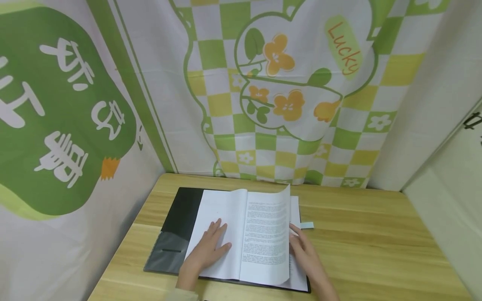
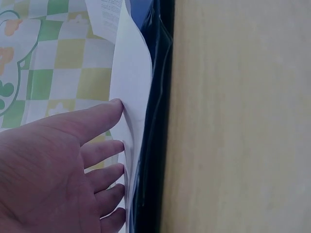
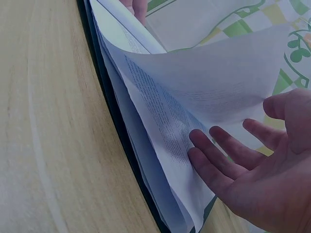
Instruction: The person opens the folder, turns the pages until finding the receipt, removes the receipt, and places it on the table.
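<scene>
A stack of printed pages [image 1: 265, 238] lies spread in a black folder [image 1: 169, 246] on a wooden table. My left hand [image 1: 207, 248] rests flat on the blank left page [image 1: 226, 209], its fingers extended; the left wrist view shows the fingertips [image 2: 116, 145] against the white paper. At the right edge of the stack, one printed sheet [image 3: 233, 73] stands lifted and curved. My right hand [image 3: 252, 160] is at that sheet's edge, its fingers loosely bent and spread, with the thumb touching or very near the paper. The head view partly hides its fingertips behind the sheet.
A pale blue tab [image 1: 306, 225] sticks out from the folder's right side. The wooden table [image 1: 369, 246] extends to the right. Behind it hangs a green-and-yellow checked curtain [image 1: 263, 154], with a green printed cloth [image 1: 67, 108] at the left.
</scene>
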Action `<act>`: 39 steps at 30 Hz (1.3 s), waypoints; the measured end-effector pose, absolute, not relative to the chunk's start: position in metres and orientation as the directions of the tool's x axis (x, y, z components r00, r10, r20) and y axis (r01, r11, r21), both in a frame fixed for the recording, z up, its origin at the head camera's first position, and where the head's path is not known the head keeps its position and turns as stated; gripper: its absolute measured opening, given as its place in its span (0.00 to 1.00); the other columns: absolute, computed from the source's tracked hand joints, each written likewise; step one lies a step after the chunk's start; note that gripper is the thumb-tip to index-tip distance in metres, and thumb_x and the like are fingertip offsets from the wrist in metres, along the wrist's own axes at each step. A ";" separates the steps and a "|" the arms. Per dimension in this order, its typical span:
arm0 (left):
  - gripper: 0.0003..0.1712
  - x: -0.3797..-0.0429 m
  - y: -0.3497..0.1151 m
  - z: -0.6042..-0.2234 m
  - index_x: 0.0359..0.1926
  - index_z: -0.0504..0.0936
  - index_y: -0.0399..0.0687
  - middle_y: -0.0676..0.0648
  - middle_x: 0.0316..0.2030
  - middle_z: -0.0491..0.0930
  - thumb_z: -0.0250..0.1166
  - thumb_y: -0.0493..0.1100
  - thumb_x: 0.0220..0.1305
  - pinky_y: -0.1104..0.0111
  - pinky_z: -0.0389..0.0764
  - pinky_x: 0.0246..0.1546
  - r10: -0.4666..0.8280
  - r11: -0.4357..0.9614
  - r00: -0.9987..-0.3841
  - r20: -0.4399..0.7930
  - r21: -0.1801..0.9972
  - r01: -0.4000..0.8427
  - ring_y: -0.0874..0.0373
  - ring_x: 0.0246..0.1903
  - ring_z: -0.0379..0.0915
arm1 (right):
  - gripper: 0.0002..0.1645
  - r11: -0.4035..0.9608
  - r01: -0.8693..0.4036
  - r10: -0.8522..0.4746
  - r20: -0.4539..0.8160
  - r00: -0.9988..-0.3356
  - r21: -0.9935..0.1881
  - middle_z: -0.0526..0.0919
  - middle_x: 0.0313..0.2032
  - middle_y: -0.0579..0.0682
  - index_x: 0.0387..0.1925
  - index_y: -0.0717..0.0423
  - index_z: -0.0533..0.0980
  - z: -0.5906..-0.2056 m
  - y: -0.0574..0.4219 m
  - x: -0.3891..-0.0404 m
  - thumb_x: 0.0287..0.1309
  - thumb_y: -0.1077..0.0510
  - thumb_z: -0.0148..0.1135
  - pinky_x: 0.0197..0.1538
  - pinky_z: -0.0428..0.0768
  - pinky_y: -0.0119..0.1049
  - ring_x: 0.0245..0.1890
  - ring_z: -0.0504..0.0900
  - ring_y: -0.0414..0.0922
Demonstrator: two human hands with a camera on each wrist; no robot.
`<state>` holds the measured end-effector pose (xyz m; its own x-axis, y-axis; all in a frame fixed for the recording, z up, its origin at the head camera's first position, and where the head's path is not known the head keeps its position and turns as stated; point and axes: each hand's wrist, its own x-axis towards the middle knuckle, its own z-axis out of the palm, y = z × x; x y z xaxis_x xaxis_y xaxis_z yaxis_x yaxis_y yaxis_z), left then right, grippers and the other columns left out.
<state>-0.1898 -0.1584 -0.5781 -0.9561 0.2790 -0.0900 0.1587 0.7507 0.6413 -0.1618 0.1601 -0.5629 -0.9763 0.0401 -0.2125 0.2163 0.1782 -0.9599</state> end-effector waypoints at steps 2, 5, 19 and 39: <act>0.39 -0.189 -0.159 -0.578 0.78 0.66 0.39 0.35 0.82 0.53 0.64 0.52 0.75 0.39 0.48 0.79 0.275 0.751 -0.957 -0.091 0.642 0.155 0.35 0.82 0.42 | 0.32 0.191 0.215 0.046 -0.210 -0.977 -0.958 0.67 0.75 0.67 0.81 0.54 0.60 -0.563 0.159 -0.162 0.84 0.48 0.47 0.70 0.74 0.57 0.73 0.70 0.64; 0.40 -0.188 -0.160 -0.578 0.78 0.67 0.39 0.34 0.82 0.52 0.65 0.53 0.74 0.38 0.48 0.78 0.262 0.757 -0.960 -0.096 0.638 0.143 0.33 0.81 0.41 | 0.33 0.201 0.199 0.037 -0.195 -0.980 -0.959 0.67 0.74 0.68 0.81 0.55 0.60 -0.563 0.157 -0.161 0.84 0.48 0.47 0.70 0.75 0.57 0.73 0.70 0.65; 0.43 -0.181 -0.167 -0.572 0.77 0.68 0.37 0.32 0.81 0.53 0.70 0.53 0.70 0.38 0.50 0.78 0.236 0.782 -0.964 -0.122 0.613 0.114 0.32 0.81 0.42 | 0.31 0.315 0.067 -0.009 -0.073 -0.997 -0.947 0.79 0.65 0.67 0.78 0.48 0.66 -0.564 0.147 -0.155 0.81 0.49 0.55 0.68 0.75 0.61 0.63 0.81 0.62; 0.40 -0.176 -0.172 -0.575 0.75 0.70 0.36 0.32 0.80 0.55 0.70 0.52 0.72 0.37 0.57 0.75 0.240 0.783 -0.969 -0.060 0.602 0.157 0.31 0.80 0.47 | 0.32 0.339 -0.039 -0.048 0.024 -0.999 -0.940 0.80 0.65 0.63 0.77 0.42 0.68 -0.570 0.139 -0.156 0.77 0.49 0.62 0.61 0.82 0.55 0.57 0.85 0.57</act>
